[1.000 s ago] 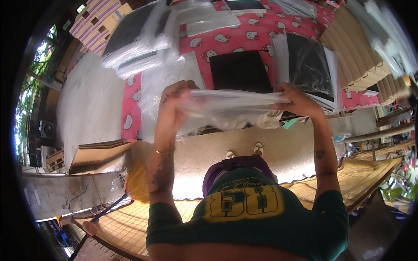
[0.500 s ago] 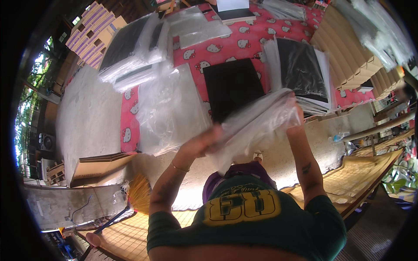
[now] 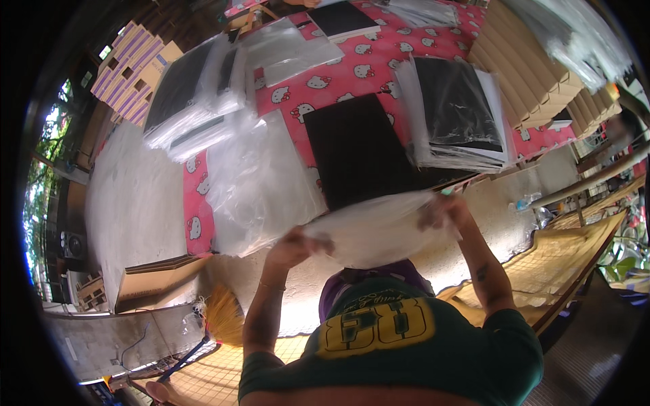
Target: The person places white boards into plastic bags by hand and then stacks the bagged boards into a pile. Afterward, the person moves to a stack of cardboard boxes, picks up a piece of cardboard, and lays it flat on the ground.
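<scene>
A see-through plastic bag stretches between my two hands, in front of my body at the table's near edge. My left hand is closed on the bag's left end, some fingers showing through the film. At its right end my right hand grips the film, its fingers partly veiled by it. Just beyond the bag, a flat black sheet or board lies on the pink patterned tablecloth. Left of it are flat plastic bags in a loose pile.
Right of the black sheet is a stack of bagged black-and-white sheets; another bagged stack stands far left. Folded cardboard rises at the right. Another black-topped stack lies at the back. A broom leans below left.
The bag has come down toward me and turned from slanted to nearly level. My right hand has lowered. The white sheet on the far black-topped stack is out of sight.
</scene>
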Demonstrator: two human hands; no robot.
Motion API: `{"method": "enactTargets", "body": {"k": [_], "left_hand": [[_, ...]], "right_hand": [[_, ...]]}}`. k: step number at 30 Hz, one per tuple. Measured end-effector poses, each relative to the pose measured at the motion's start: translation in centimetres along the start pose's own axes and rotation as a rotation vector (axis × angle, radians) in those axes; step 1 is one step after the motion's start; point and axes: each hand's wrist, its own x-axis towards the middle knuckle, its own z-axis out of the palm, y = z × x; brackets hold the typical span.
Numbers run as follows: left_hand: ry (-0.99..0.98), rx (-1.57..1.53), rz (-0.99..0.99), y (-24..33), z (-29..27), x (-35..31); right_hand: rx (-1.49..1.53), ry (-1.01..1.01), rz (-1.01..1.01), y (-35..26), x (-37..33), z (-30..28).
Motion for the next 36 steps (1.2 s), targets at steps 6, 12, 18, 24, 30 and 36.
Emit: {"method": "enactTargets", "body": {"k": [6,12,18,24,30,36], "left_hand": [[0.578,0.017,-0.018,-2.6,2.1,-0.1],[1.100,0.330,-0.038,-12.9,4.1,3.4],[1.111,0.636,-0.042,-12.6,5.3,3.7],[1.066,0.619,0.090,-6.6,6.6,3.0],[0.886,0.009,0.014,-2.5,6.3,1.8],[0.528,-0.294,0.346,8.5,5.5,2.6]], "right_hand": [[-0.636,0.503,0.035,4.1,-1.0,-0.6],[-1.009,1.074,-0.214,8.5,1.7,-3.0],[-1.023,1.087,-0.359,9.1,2.3,-4.3],[-0.691,1.020,-0.344,4.3,1.4,0.1],[-0.761,0.692,-0.193,-1.0,0.1,2.5],[-0.170,-0.103,-0.322,-8.3,2.7,9.1]]}}
